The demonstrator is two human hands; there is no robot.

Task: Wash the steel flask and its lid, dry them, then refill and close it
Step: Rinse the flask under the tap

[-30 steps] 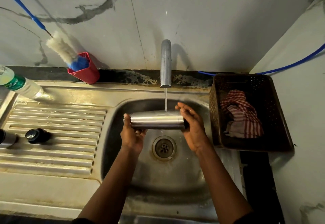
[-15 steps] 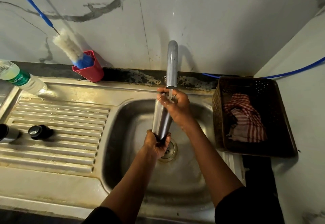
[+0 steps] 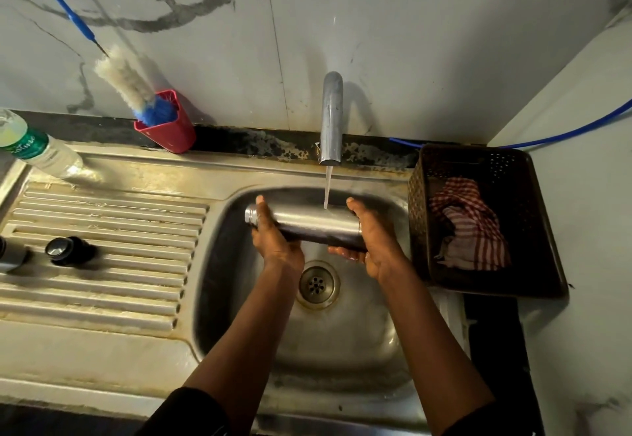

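Rinsing now: the cylindrical steel flask [image 3: 314, 227] lies sideways over the steel sink basin [image 3: 232, 299] under the tap stream [image 3: 327, 189]. The left hand [image 3: 273, 244] grips near its neck and the right hand [image 3: 376, 244] curls round its base. The round black lid [image 3: 63, 251] sits on the ribbed drainer [image 3: 102, 281]; drying, refilling and closing all look undone.

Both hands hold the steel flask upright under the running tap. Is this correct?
Not quite. The head view shows the flask lying sideways, not upright. The left hand and the right hand do hold it under the running tap.
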